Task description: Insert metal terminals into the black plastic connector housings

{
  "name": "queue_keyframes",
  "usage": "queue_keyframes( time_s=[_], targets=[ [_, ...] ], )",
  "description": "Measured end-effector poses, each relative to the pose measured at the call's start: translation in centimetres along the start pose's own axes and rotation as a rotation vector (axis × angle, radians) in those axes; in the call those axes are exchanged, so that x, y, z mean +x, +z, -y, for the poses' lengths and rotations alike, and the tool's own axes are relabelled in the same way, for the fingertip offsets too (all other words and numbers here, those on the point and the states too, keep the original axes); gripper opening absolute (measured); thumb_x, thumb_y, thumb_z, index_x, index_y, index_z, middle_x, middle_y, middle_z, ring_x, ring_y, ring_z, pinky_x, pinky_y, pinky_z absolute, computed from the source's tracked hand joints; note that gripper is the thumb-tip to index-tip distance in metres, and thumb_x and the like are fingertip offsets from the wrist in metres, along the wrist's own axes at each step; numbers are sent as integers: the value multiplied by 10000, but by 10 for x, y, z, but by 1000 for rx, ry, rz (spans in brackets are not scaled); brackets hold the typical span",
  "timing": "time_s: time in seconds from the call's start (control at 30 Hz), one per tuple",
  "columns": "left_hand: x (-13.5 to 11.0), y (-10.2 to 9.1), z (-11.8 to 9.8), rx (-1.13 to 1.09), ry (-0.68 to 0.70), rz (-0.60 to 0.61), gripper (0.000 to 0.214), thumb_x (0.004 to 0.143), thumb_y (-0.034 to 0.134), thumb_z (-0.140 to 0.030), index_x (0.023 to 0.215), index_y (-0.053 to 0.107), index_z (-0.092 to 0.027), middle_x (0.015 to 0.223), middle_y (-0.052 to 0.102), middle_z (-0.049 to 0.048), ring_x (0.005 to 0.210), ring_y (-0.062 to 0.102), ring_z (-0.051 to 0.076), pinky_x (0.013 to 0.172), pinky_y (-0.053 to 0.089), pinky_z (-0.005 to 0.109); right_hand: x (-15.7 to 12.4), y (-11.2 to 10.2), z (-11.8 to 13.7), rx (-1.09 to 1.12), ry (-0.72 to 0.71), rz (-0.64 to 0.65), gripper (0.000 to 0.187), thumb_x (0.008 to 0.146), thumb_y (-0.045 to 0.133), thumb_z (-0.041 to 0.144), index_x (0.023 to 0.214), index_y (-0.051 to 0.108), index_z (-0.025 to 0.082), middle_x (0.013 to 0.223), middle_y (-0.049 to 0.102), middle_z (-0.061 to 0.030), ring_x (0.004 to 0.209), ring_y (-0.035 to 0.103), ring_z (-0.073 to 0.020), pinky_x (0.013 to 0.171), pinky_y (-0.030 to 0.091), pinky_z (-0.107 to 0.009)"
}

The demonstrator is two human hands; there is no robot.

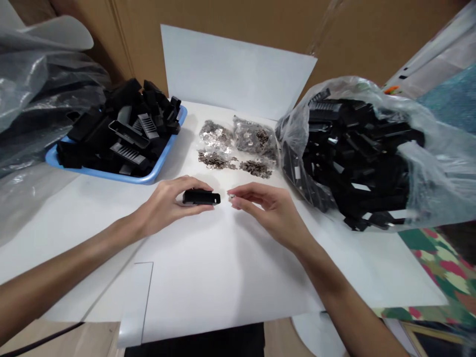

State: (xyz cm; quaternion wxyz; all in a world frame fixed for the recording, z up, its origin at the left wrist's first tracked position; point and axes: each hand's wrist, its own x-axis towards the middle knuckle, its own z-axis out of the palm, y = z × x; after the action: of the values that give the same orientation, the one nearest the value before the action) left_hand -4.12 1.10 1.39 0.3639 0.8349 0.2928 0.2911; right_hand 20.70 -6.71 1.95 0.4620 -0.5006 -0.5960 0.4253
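Note:
My left hand (174, 201) grips a black plastic housing (201, 197) between thumb and fingers, its open end facing right. Across a small gap, my right hand (262, 203) pinches a small metal piece (232, 197) at its fingertips; its exact shape is too small to make out. Just beyond the hands lie two loose heaps of small metal pieces, a left heap (215, 159) and a right heap (256, 168). Behind them are two clear bags of similar pieces, a left bag (215, 135) and a right bag (255, 138).
A blue tray (152, 174) piled with black plastic parts (126, 131) stands at the back left. On the right, a large clear plastic bag (439, 173) holds many more black parts (357, 148). A white board (238, 69) leans on cardboard behind the white table (208, 277).

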Motion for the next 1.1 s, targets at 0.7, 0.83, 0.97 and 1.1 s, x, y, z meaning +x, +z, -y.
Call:
queue_keyframes(
  time_s=[0.7, 0.83, 0.97, 1.1],
  targets=[
    [-19, 10, -19, 232, 317, -38, 320, 1024, 696, -224, 1342, 673, -242, 982, 698, 27, 889, 680, 163, 811, 561, 258, -3, 4, 2, 13, -75, 191, 306, 890, 868, 361, 1157, 766, 250, 1139, 771, -44, 983, 753, -188, 890, 660, -357],
    [-20, 9, -19, 246, 356, -5, 300, 1045, 642, -168, 1323, 706, -258, 934, 597, 17, 856, 608, 144, 775, 527, 229, -4, 9, -3, 0, -170, 178, 186, 954, 808, 342, 1102, 769, 237, 996, 796, -27, 891, 770, -181, 862, 652, -346],
    [-20, 7, -19, 270, 370, 39, 250, 1070, 595, -182, 1286, 714, -223, 925, 561, 28, 852, 564, 159, 759, 501, 249, -4, 12, -6, -23, -181, 164, 203, 963, 793, 407, 1055, 774, 228, 966, 803, -37, 894, 767, -195, 837, 643, -342],
    [-19, 1, -17, 308, 416, 116, 251, 1100, 531, -197, 1278, 707, -213, 891, 518, 27, 850, 523, 175, 732, 475, 263, -5, 14, -9, -14, -141, 181, 215, 960, 794, 425, 1045, 758, 230, 951, 795, -29, 888, 760, -191, 815, 613, -329]
  ],
)
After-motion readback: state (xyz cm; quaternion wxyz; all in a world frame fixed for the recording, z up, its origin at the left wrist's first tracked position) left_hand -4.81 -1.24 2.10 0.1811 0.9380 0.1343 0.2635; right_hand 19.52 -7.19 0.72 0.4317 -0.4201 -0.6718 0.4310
